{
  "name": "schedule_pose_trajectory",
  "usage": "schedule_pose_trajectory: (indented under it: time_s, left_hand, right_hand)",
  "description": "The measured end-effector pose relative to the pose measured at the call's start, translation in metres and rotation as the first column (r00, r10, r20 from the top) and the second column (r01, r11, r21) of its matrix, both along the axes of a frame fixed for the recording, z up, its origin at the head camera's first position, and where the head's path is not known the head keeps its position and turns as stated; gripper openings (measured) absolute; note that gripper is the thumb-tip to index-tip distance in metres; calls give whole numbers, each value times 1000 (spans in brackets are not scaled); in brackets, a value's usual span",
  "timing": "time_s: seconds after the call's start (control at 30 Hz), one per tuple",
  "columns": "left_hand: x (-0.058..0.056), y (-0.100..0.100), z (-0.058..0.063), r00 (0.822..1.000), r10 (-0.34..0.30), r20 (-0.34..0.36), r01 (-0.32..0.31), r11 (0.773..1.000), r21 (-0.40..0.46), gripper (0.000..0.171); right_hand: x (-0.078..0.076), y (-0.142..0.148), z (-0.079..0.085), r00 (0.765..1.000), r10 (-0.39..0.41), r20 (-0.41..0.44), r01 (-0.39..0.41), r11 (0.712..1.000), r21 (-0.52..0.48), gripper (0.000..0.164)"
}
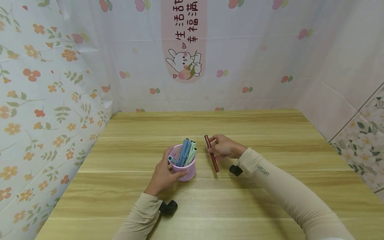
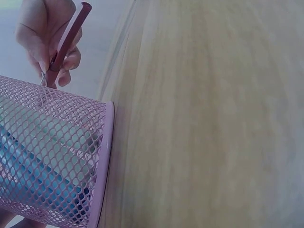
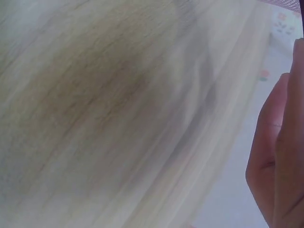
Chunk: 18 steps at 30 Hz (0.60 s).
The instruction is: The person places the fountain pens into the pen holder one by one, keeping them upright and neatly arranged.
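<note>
A pink mesh pen cup (image 1: 189, 175) stands on the wooden table, with several blue pens (image 1: 183, 153) and light green pens (image 1: 191, 156) leaning in it. My left hand (image 1: 163, 176) grips the cup from its left side, thumb across the front. To the right of the cup, my right hand (image 1: 225, 146) pinches a dark red pen (image 1: 214, 161) near its upper half, tilted and apart from the cup. The left wrist view shows the mesh wall (image 2: 52, 142) close up and the red pen (image 2: 71, 35) in the fingers beyond. Only part of the right hand (image 3: 280, 156) shows in the right wrist view.
The wood-grain table (image 1: 255, 206) reaches back to a white printed curtain (image 1: 258, 60). A floral curtain (image 1: 39, 133) hangs along the left side. Black wrist-camera mounts (image 1: 168, 208) sit by both sleeves.
</note>
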State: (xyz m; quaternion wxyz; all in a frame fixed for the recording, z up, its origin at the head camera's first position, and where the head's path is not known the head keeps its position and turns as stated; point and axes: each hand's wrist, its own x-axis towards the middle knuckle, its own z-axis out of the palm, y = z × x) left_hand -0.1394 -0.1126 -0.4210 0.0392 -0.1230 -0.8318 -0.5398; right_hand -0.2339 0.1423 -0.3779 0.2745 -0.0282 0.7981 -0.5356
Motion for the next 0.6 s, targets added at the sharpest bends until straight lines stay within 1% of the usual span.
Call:
schedule_pose_trajectory:
  time_s: [0.17, 0.3, 0.4, 0.6]
  left_hand:
    - [0, 0, 0, 1000, 1, 2, -1, 1000, 3, 99]
    - [1, 0, 0, 1000, 1, 1, -1, 1000, 2, 99]
    - [1, 0, 0, 1000, 0, -2, 0, 1000, 5, 100]
    - [1, 0, 0, 1000, 0, -2, 0, 1000, 5, 100]
  right_hand:
    - [2, -1, 3, 1000, -5, -6, 5, 1000, -25, 46]
    - [3, -1, 6, 1000, -3, -17, 2, 998, -63, 47]
    - [3, -1, 8, 1000, -8, -27, 5, 996, -91, 48]
    - [4, -2, 12, 999, -18, -34, 15, 994, -112, 52]
